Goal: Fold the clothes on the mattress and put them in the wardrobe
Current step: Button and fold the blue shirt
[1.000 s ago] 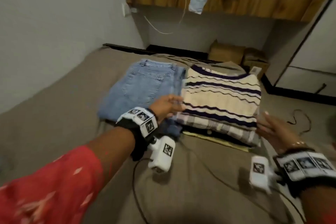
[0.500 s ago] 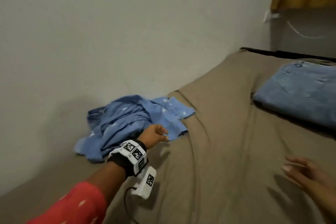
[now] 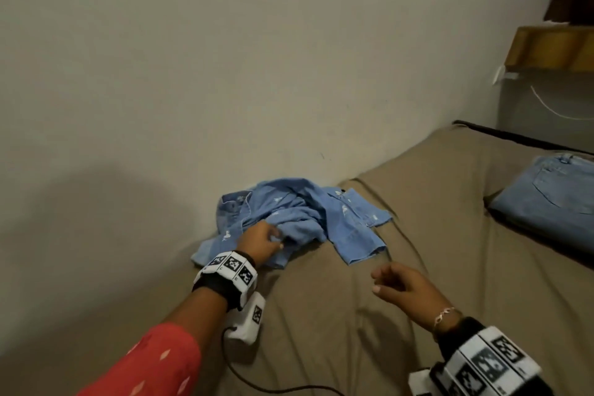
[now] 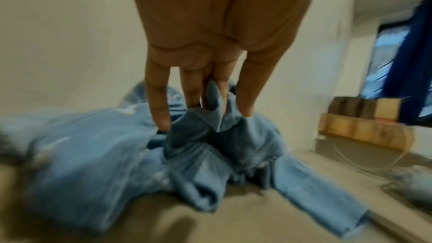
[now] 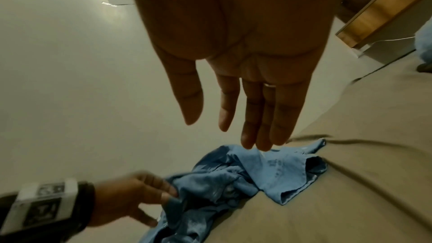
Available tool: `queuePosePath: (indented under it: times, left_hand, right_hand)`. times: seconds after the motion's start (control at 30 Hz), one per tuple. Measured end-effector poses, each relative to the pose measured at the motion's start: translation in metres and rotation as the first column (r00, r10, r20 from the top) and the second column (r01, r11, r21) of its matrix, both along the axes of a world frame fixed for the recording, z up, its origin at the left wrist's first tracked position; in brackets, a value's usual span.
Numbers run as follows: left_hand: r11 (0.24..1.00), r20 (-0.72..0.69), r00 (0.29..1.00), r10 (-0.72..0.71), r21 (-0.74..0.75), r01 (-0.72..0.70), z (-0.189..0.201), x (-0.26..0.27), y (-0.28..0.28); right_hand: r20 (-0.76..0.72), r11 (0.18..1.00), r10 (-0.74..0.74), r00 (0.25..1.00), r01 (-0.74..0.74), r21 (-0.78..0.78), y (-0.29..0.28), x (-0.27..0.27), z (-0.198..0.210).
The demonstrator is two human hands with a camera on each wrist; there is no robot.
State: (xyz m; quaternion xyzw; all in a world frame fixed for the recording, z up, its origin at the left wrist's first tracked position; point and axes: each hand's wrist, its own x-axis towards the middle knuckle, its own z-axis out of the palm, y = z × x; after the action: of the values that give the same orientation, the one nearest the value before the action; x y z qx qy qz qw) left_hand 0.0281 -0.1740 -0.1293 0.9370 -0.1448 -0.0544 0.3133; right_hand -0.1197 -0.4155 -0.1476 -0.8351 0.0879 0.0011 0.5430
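A crumpled light-blue shirt (image 3: 299, 222) with small white marks lies on the tan mattress (image 3: 434, 267) against the wall. My left hand (image 3: 262, 243) pinches a bunch of its cloth near the middle; the left wrist view shows a fold of the shirt (image 4: 210, 136) caught between the fingers (image 4: 158, 103) of my left hand (image 4: 205, 106). My right hand (image 3: 397, 281) hovers over the mattress to the right of the shirt, holding nothing. In the right wrist view its fingers (image 5: 257, 117) are straight above the shirt (image 5: 245, 178).
Folded blue jeans (image 3: 553, 199) lie at the right of the mattress. A wooden shelf (image 3: 553, 48) hangs on the far wall at top right. A black cable (image 3: 257, 386) runs over the mattress near me. The pale wall (image 3: 225, 74) borders the mattress on the left.
My view has swung left from the folded stack to the blue shirt. My left hand reached the shirt and took hold of its cloth. My right hand moved in toward the shirt.
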Motion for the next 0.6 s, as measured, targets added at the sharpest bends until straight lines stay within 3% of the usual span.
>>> queuePosePath:
  times: [0.1, 0.2, 0.3, 0.4, 0.5, 0.53, 0.6]
  left_hand:
    - [0.954, -0.017, 0.988, -0.155, -0.26, 0.146, 0.044, -0.029, -0.021]
    - [0.785, -0.104, 0.919, -0.38, -0.562, 0.261, 0.089, -0.071, -0.048]
    - [0.623, -0.137, 0.787, -0.602, -0.697, 0.355, 0.124, -0.111, -0.071]
    - [0.536, -0.104, 0.683, -0.723, -0.707, 0.461, 0.148, -0.127, -0.079]
    - [0.535, -0.024, 0.735, -0.678, -0.701, 0.471, 0.148, -0.117, -0.064]
    - [0.572, 0.002, 0.757, -0.653, -0.653, 0.496, 0.141, -0.112, -0.058]
    - [0.684, 0.03, 0.762, -0.647, -0.418, 0.598, 0.118, -0.106, -0.05]
  right_hand:
    - [0.029, 0.999, 0.051, 0.998, -0.051, 0.01, 0.018, 0.0, 0.015]
    - [0.094, 0.992, 0.104, 0.99, -0.11, 0.06, 0.039, -0.006, 0.029]
    - [0.265, 0.998, -0.067, 0.962, 0.07, -0.004, 0.047, -0.011, 0.039]
    - [0.394, 0.93, -0.354, 0.848, 0.363, 0.055, 0.028, -0.023, 0.068]
    - [0.363, 0.835, -0.518, 0.774, 0.365, 0.413, -0.014, -0.041, 0.118]
    - [0.31, 0.772, -0.569, 0.762, 0.364, 0.521, -0.03, -0.048, 0.134]
    - [0.208, 0.671, -0.571, 0.794, 0.304, 0.676, -0.061, -0.063, 0.152]
